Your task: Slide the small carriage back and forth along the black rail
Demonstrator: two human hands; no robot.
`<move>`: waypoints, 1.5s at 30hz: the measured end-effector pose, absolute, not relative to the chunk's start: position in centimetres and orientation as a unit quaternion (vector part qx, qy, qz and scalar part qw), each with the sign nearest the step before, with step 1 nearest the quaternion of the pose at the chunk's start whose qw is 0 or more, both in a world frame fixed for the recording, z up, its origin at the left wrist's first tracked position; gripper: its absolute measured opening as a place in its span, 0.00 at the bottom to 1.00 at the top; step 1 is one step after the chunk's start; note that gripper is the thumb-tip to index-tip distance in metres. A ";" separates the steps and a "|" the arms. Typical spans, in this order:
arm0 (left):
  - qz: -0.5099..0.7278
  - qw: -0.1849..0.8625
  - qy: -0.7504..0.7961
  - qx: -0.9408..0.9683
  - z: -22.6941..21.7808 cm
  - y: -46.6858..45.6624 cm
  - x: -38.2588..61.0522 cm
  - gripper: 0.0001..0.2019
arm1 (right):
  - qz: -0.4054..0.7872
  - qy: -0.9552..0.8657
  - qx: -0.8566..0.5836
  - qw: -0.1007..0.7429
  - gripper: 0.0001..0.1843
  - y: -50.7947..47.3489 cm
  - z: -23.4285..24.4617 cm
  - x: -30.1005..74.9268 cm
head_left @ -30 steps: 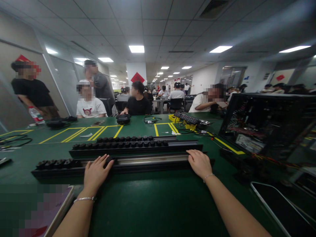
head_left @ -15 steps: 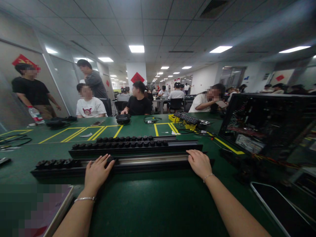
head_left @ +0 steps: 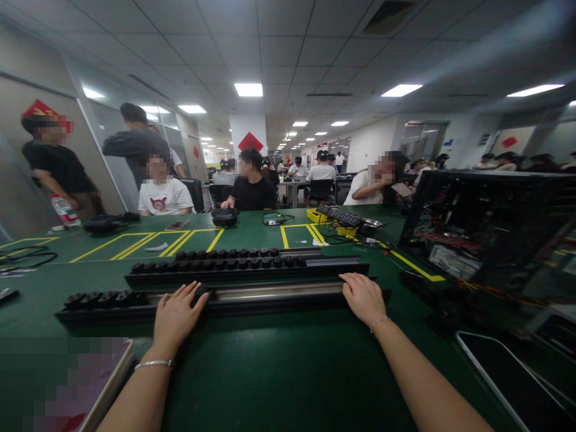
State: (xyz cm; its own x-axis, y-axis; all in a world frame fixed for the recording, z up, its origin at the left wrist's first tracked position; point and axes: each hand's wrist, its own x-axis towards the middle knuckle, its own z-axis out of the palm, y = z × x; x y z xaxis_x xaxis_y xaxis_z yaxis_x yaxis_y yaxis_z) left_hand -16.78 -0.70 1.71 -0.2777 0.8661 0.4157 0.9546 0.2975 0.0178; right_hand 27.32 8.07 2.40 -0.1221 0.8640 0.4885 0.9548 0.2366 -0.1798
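A long black rail [head_left: 270, 298] with a metal strip and a row of black knobs at its left end lies across the green table [head_left: 279, 372] in front of me. My left hand [head_left: 176, 317] rests flat on it left of centre, fingers spread and open. At the rail's right end lies my right hand [head_left: 363, 296], also flat, palm down, holding nothing. A second black rail [head_left: 247, 267] with several knobs lies parallel just behind the first.
An open black computer case [head_left: 486, 228] stands at the right. A dark panel [head_left: 508, 378] lies at the near right, a tray edge [head_left: 110, 384] at the near left. Cables [head_left: 27, 257], a power strip [head_left: 344, 215] and seated people are beyond; two people stand at the far left.
My hands and both rails have not moved. A standing person in grey at the back left has walked leftward.
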 end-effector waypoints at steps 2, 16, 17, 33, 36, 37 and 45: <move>-0.136 0.165 -0.785 -0.581 1.7 -0.7 -16.7 0.24 | -0.088 -0.745 -0.610 0.254 0.21 8.1 2.4 27.4; -0.139 0.171 -0.764 -0.606 1.8 -0.7 -16.3 0.26 | -0.086 -0.745 -0.611 0.254 0.21 8.2 2.3 27.4; -0.140 0.174 -0.762 -0.608 1.8 -0.7 -16.3 0.26 | -0.085 -0.745 -0.611 0.254 0.21 8.2 2.3 27.4; -0.132 0.192 -0.743 -0.627 1.1 -0.3 -16.6 0.30 | -0.085 -0.744 -0.611 0.257 0.21 8.1 2.4 27.3; -0.132 0.192 -0.740 -0.630 1.0 -0.3 -16.7 0.29 | -0.087 -0.746 -0.609 0.256 0.21 8.1 2.4 27.3; -0.133 0.193 -0.740 -0.630 1.0 -0.3 -16.7 0.29 | -0.088 -0.746 -0.609 0.255 0.21 8.2 2.4 27.3; -0.134 0.191 -0.743 -0.628 1.2 -0.2 -16.5 0.29 | -0.096 -0.747 -0.607 0.255 0.21 8.2 2.2 27.4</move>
State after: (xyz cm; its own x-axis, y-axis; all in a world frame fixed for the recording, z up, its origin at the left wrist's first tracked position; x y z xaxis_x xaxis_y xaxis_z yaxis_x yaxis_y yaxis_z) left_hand -16.54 -0.22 1.17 -0.1389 0.8817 0.4510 0.9836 0.1759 -0.0409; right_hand 27.36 8.18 2.22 -0.1340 0.8571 0.4973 0.9549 0.2458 -0.1663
